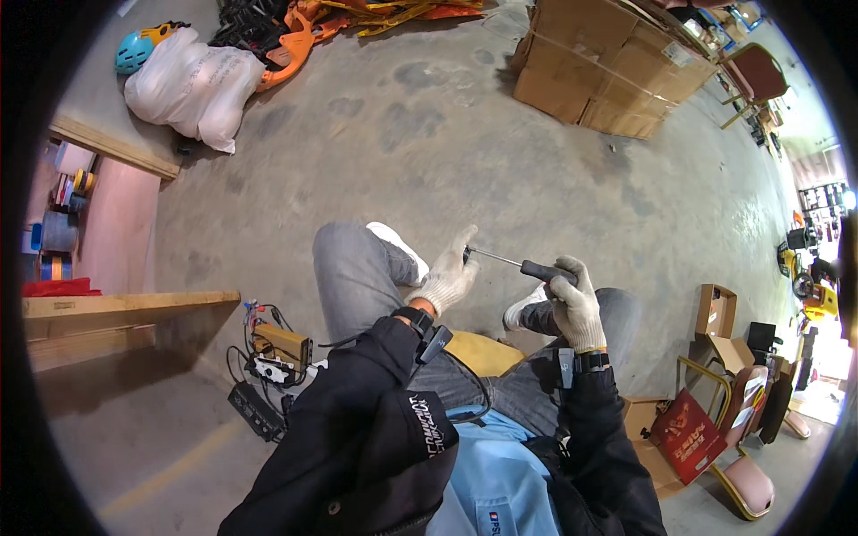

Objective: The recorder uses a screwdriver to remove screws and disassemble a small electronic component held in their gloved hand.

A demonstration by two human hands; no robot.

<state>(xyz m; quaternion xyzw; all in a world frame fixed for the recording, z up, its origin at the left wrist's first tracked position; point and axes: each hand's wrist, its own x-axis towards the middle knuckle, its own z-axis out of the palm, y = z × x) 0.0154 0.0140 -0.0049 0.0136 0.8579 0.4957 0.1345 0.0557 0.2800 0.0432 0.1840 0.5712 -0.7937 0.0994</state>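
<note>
My right hand (579, 313), in a light knitted glove, is wrapped round the dark handle of a screwdriver (539, 270). Its thin metal shaft points left, toward my other hand. There, my gloved left hand (446, 280) pinches a small black part (466, 255), and the screwdriver's tip meets it or lies just beside it. What kind of part it is I cannot make out, since the fingers cover most of it. Both hands are raised in front of my knees.
Low on the left, a gold box with cables (281, 344) sits near a wooden shelf (134, 305). A big cardboard box (608, 67) stands at the far right. White bags (194, 85) and a blue helmet (135, 52) lie far left. Chairs and a red box (686, 436) are on my right.
</note>
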